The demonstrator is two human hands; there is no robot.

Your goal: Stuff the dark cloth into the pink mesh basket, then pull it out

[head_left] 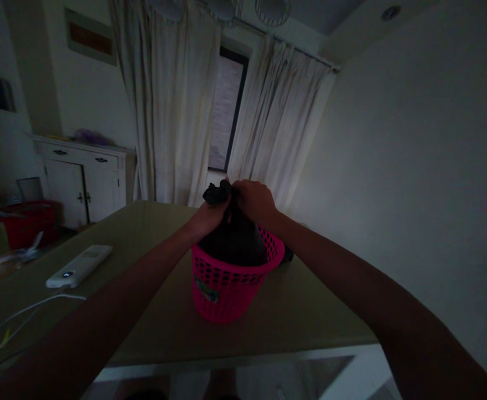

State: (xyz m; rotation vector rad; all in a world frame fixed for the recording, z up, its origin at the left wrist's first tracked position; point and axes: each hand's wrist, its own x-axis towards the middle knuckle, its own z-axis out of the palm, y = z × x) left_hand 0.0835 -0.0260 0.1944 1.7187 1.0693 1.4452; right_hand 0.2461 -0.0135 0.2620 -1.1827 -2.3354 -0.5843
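Observation:
A pink plastic basket (230,289) with a holed rim stands on the table in front of me. Inside it sits a black plastic bag (235,241), its neck gathered up above the rim. My left hand (210,215) is closed round the neck, and a crumpled black end sticks out over it. From the right, my right hand (255,201) grips the same neck, touching or nearly touching the left. The fingertips of both hands are partly hidden. What the bag contains cannot be seen.
The table (160,333) has a white power bank (79,266) and a white cable (30,306) at left. Something dark (287,254) lies behind the basket's right side. Beyond are a white cabinet (85,183), a red container (22,222) and curtains (177,100).

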